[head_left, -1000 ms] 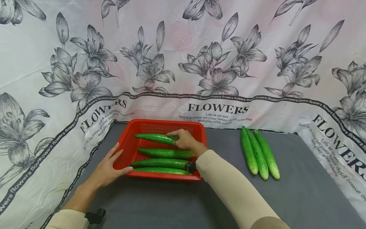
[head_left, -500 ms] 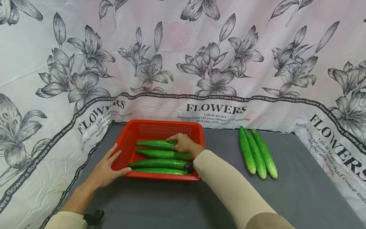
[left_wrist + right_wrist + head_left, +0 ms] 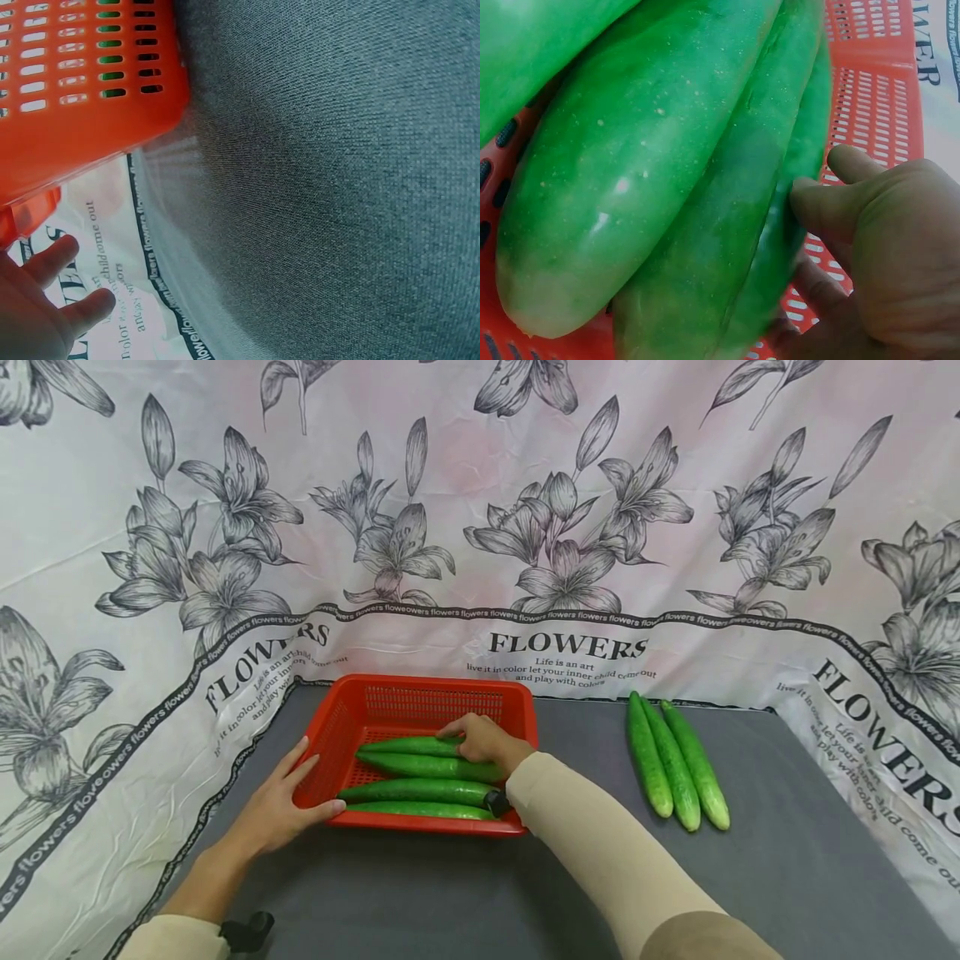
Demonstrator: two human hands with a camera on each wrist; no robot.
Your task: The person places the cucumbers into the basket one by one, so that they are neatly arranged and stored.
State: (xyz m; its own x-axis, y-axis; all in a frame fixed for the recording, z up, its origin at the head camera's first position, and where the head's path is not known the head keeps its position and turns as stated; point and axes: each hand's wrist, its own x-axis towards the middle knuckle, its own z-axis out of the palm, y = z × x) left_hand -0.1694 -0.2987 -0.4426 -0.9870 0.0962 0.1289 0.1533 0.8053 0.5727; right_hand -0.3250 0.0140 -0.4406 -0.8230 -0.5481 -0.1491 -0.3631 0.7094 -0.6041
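Note:
A red plastic basket with slotted walls holds several green cucumbers lying lengthwise. My right hand reaches inside and grips the right end of the rearmost cucumber, which lies against its neighbour. In the right wrist view the thumb presses the side of this cucumber, and its other fingers curl down on the far side, partly hidden. At the basket's left front corner, my left hand has its fingers spread, thumb at the rim. Two of its fingers stick out straight in the left wrist view.
Three more cucumbers lie side by side on the grey tabletop, right of the basket. Behind the table hangs a white cloth with flower prints and lettering. A strapped black wrist device shows at the left sleeve.
My right hand has lowered the rearmost cucumber and drawn it toward the front, up against the one beside it. The left hand has stayed at the basket's corner.

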